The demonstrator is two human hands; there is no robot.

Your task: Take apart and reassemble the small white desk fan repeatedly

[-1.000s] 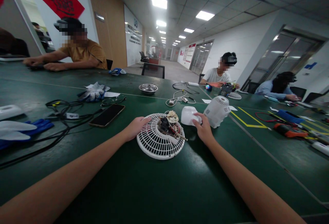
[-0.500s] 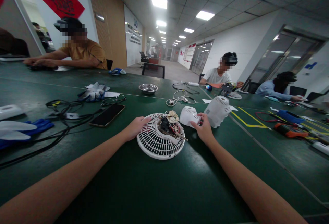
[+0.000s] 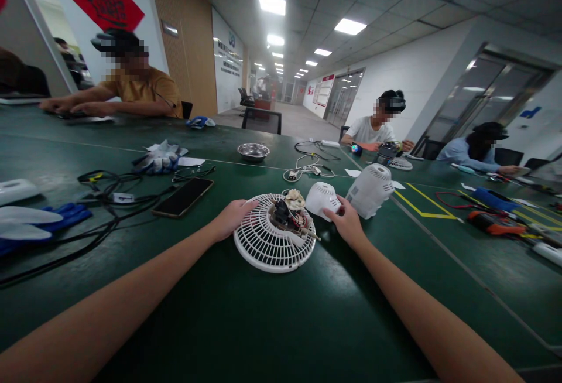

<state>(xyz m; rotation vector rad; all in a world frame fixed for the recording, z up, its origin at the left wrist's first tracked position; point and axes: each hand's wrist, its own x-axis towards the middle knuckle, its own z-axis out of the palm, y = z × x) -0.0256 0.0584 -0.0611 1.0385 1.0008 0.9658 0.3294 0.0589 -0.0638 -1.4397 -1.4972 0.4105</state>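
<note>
A round white fan grille (image 3: 263, 248) lies on the green table before me, with an exposed motor (image 3: 283, 213) and wiring on top of it. My left hand (image 3: 235, 218) grips the grille's left rim, its fingers partly hidden at the edge. To the right, my right hand (image 3: 346, 219) holds a small white vented plastic cover (image 3: 321, 198) between thumb and fingers, just beside the grille. A larger white vented housing (image 3: 371, 191) stands upright right behind that hand.
A phone (image 3: 183, 197), black cables (image 3: 109, 219) and gloves (image 3: 160, 157) lie to the left. Further back are a metal bowl (image 3: 253, 151) and a white cable (image 3: 307, 170). An orange multimeter (image 3: 496, 224) lies at right. Several people sit around the table.
The small white cover has shifted slightly left and tilted, with my right hand moving along. My left hand and the grille look unchanged.
</note>
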